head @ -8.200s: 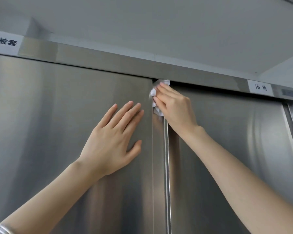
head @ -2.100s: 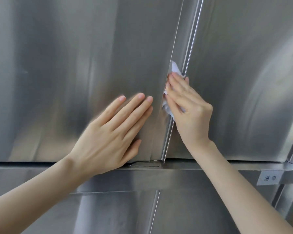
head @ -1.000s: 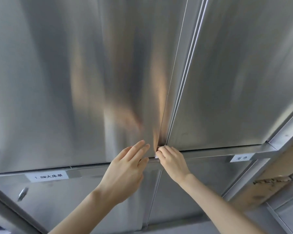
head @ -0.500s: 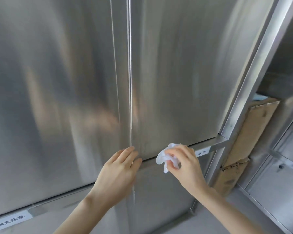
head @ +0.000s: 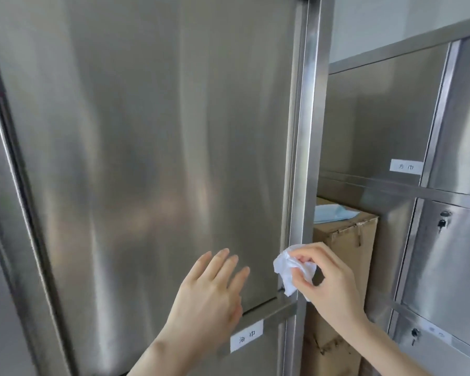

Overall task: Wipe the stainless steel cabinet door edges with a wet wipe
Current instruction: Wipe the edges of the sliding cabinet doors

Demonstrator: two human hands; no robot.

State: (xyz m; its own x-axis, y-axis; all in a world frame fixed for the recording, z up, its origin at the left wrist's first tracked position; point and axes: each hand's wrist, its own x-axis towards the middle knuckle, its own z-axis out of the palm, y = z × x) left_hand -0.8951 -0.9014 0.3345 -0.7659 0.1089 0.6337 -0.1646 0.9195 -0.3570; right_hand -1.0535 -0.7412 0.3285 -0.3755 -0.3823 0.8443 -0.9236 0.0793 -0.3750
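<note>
A tall stainless steel cabinet door (head: 160,147) fills the left and middle of the view. Its right edge (head: 292,164) runs down beside a steel upright post (head: 308,131). My right hand (head: 329,280) pinches a crumpled white wet wipe (head: 289,267) at the door's lower right corner, next to that edge. My left hand (head: 212,291) is flat with fingers spread, on or just off the door's lower part, left of the wipe.
A horizontal steel rail with a white label (head: 246,339) runs below the door. Right of the post, an open compartment holds a cardboard box (head: 342,248). Further right are smaller steel doors with locks (head: 444,221) and another label (head: 406,166).
Both hands have gone from the seam between the two doors, down and then right to the door's lower right corner. The view has swung right, showing the open compartment.
</note>
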